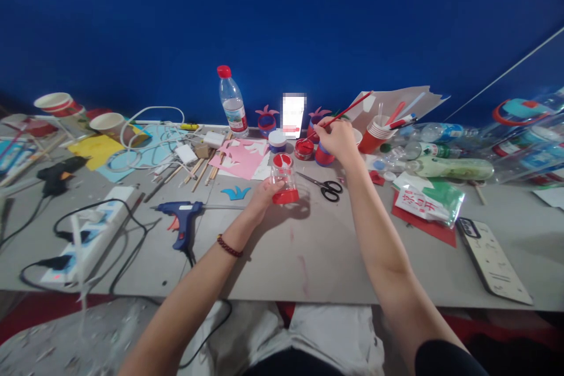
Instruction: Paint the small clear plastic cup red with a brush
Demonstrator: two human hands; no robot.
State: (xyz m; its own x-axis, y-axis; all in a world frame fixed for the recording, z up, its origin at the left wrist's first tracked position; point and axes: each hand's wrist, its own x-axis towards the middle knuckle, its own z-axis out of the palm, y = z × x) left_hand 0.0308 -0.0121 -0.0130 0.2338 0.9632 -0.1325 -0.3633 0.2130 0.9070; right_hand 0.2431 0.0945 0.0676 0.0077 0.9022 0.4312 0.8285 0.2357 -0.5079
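some of the clear cup [288,178] is hidden by the left hand [263,195], whose fingers grip its left side, beside the scissors [331,190]; the right hand [338,140] pinches a red brush [352,107], tip unclear at the paint jar [304,153].

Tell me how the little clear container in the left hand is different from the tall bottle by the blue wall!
The clear container is short, while the bottle is much taller.
The clear container is held in the left hand; the bottle stands on the table by itself.
The clear container has a red band around its lower end; the bottle has a printed label instead.
Both are see-through, with some red on them.
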